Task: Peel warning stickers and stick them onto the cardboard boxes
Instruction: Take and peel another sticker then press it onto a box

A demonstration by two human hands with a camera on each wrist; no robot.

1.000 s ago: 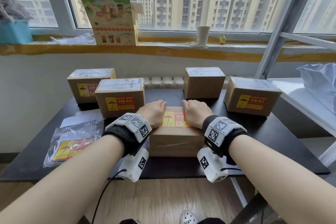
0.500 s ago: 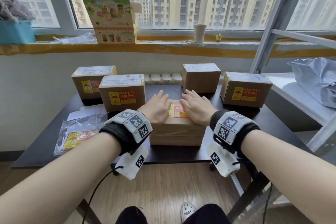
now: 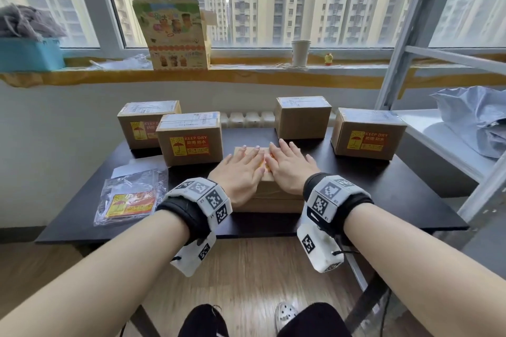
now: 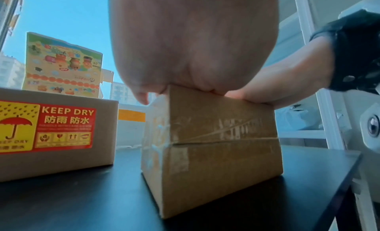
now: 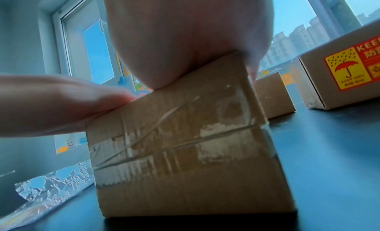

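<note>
Left hand [image 3: 241,172] and right hand [image 3: 287,169] lie flat, fingers straight and spread, pressing the yellow-red warning sticker [image 3: 265,163] onto the top of the brown cardboard box [image 3: 271,200], mid-front on the black tabletop [image 3: 383,200]. Sticker mostly hidden under both palms.

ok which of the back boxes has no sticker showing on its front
The second box from the right, behind the hands: its front is bare brown cardboard, while the other three show red-and-yellow KEEP DRY stickers.
</note>
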